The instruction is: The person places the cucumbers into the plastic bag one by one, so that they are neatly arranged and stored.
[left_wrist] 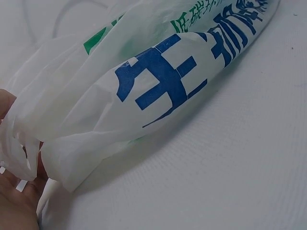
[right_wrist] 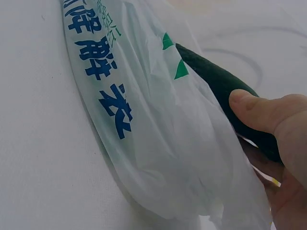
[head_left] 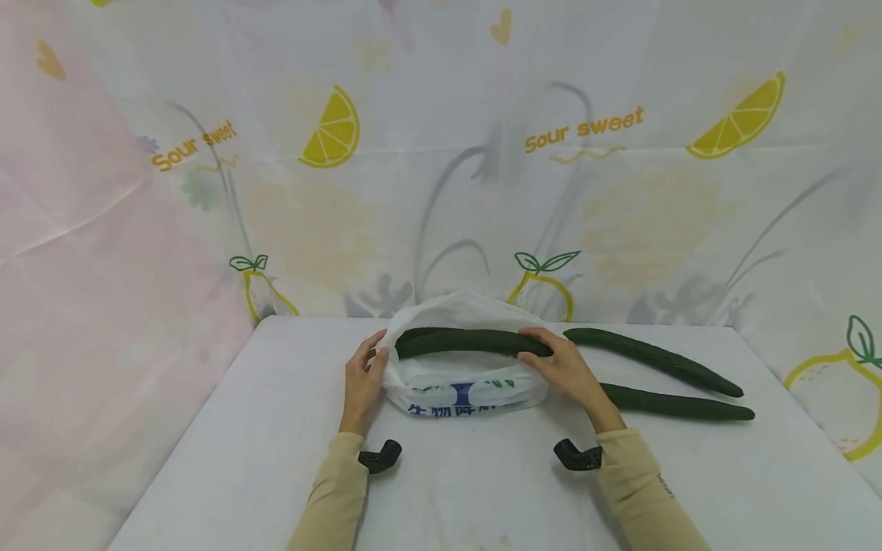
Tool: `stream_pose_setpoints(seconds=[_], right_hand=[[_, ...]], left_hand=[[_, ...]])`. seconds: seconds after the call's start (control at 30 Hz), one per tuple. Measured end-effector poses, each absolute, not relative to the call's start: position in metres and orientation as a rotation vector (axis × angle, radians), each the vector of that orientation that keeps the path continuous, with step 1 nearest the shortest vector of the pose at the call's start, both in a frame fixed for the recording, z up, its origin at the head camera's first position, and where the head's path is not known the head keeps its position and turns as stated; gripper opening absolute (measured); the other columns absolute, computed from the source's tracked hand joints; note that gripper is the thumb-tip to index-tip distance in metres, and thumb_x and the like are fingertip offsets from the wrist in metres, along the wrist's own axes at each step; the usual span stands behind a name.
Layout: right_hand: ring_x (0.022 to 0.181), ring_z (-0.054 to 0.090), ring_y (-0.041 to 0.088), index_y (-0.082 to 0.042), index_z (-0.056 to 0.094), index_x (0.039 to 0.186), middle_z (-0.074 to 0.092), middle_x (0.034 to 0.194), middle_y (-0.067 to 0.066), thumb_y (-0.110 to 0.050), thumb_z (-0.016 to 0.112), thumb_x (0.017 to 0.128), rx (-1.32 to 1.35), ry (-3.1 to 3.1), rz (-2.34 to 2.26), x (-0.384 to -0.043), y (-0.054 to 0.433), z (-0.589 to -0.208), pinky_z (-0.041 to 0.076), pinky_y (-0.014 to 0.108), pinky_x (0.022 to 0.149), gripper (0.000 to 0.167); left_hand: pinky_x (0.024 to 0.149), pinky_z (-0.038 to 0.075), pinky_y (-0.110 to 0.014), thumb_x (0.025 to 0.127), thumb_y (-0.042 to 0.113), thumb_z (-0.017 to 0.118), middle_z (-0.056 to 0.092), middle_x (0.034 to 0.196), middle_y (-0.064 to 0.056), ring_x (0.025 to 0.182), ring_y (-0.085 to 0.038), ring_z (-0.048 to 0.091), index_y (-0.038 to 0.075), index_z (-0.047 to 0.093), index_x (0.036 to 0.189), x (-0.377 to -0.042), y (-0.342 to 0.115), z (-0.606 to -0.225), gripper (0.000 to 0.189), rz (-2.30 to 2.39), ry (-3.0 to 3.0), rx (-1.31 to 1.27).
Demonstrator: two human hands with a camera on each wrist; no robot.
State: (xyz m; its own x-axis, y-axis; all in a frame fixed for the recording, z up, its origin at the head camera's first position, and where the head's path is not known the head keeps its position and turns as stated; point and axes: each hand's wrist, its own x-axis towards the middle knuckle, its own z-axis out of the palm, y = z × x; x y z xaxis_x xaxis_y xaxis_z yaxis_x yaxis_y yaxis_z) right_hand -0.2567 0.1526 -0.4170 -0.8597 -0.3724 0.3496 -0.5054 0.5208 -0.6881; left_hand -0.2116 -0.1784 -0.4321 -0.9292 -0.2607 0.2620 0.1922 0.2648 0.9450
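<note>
A white plastic bag [head_left: 463, 371] with blue and green lettering lies on its side, its mouth spread upward. In the mouth a dark green cucumber [head_left: 475, 341] stretches from left to right, overlapping another dark green length at its left end. My right hand [head_left: 566, 369] grips the cucumber's right end; in the right wrist view the thumb [right_wrist: 249, 103] presses its top. At the bag's left edge my left hand [head_left: 364, 381] holds the plastic, which bunches among the fingers in the left wrist view. The bag's front wall hides the lower part of its contents.
Two more cucumbers lie to the right on the white table: a far one [head_left: 648, 353] and a near one [head_left: 682, 402], whose left end is behind my right hand. A fruit-printed cloth [head_left: 441, 191] hangs behind the table.
</note>
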Motion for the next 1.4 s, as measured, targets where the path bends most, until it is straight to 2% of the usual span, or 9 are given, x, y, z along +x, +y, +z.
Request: stream_pose_setpoints(seconds=[0.1,0.2,0.37,0.5,0.6,0.73,0.83,1.03,1.4], right_hand=[[0.120,0.053,0.032,-0.009,0.055,0.128,0.060,0.128,0.015,-0.023,0.066,0.088,0.743,-2.602,1.217,-0.2574,0.1535,-0.4192,0.043,0.049,0.096,0.043],[0.099,0.062,0.026,-0.011,0.056,0.128,0.063,0.123,0.013,-0.023,0.066,0.088,0.726,-2.613,1.193,-0.2570,0.1534,-0.4193,0.048,0.042,0.085,0.042],[0.075,0.060,0.012,-0.010,0.058,0.127,0.064,0.122,0.014,-0.023,0.067,0.088,0.734,-2.611,1.153,-0.2570,0.1525,-0.4187,0.049,0.028,0.070,0.042],[0.061,0.060,0.011,-0.008,0.058,0.126,0.062,0.124,0.017,-0.024,0.067,0.088,0.727,-2.619,1.122,-0.2583,0.1521,-0.4210,0.050,0.031,0.068,0.043],[0.070,0.064,0.020,-0.007,0.060,0.125,0.063,0.121,0.017,-0.023,0.068,0.087,0.717,-2.626,1.097,-0.2592,0.1515,-0.4236,0.051,0.040,0.077,0.043],[0.103,0.062,0.031,-0.005,0.061,0.124,0.063,0.116,0.016,-0.021,0.069,0.085,0.700,-2.637,1.080,-0.2594,0.1495,-0.4252,0.048,0.048,0.088,0.042],[0.108,0.059,0.035,-0.004,0.061,0.123,0.062,0.118,0.017,-0.021,0.070,0.085,0.660,-2.657,1.095,-0.2584,0.1482,-0.4248,0.046,0.050,0.090,0.043],[0.113,0.057,0.036,-0.005,0.061,0.120,0.063,0.121,0.017,-0.022,0.071,0.084,0.560,-2.692,1.111,-0.2554,0.1473,-0.4230,0.044,0.051,0.092,0.041],[0.098,0.062,0.031,-0.011,0.066,0.114,0.068,0.114,0.011,-0.025,0.074,0.081,0.429,-2.785,0.973,-0.2542,0.1464,-0.4268,0.048,0.049,0.079,0.036]], left_hand=[[0.078,0.041,-0.014,0.095,0.008,0.054,0.057,0.130,-0.014,0.106,-0.021,0.053,0.005,0.055,0.131,-0.2122,-0.1785,-0.4324,0.037,-1.705,-2.186,0.067],[0.077,0.041,-0.013,0.095,0.009,0.055,0.057,0.130,-0.014,0.106,-0.022,0.053,0.005,0.055,0.131,-0.2129,-0.1790,-0.4335,0.037,-1.696,-2.186,0.064],[0.076,0.042,-0.011,0.094,0.008,0.055,0.058,0.129,-0.017,0.104,-0.021,0.054,0.004,0.055,0.131,-0.2138,-0.1804,-0.4353,0.036,-1.699,-2.163,0.034],[0.076,0.043,-0.010,0.094,0.008,0.055,0.058,0.128,-0.017,0.103,-0.019,0.054,0.003,0.055,0.130,-0.2140,-0.1813,-0.4363,0.036,-1.712,-2.154,0.028],[0.077,0.043,-0.010,0.094,0.008,0.055,0.058,0.127,-0.017,0.102,-0.018,0.054,0.004,0.055,0.131,-0.2136,-0.1815,-0.4368,0.036,-1.711,-2.161,0.038],[0.076,0.043,-0.009,0.094,0.008,0.055,0.058,0.127,-0.017,0.102,-0.018,0.054,0.004,0.055,0.131,-0.2134,-0.1815,-0.4371,0.037,-1.707,-2.170,0.042],[0.076,0.043,-0.010,0.094,0.008,0.055,0.058,0.127,-0.017,0.101,-0.017,0.053,0.004,0.055,0.131,-0.2132,-0.1814,-0.4371,0.036,-1.711,-2.165,0.041],[0.075,0.044,-0.010,0.094,0.007,0.056,0.058,0.126,-0.019,0.097,-0.011,0.053,0.002,0.056,0.130,-0.2126,-0.1812,-0.4375,0.036,-1.712,-2.144,0.025],[0.076,0.044,-0.009,0.094,0.006,0.055,0.057,0.129,-0.019,0.098,-0.012,0.053,0.002,0.055,0.131,-0.2147,-0.1788,-0.4370,0.037,-1.709,-2.157,0.022]])
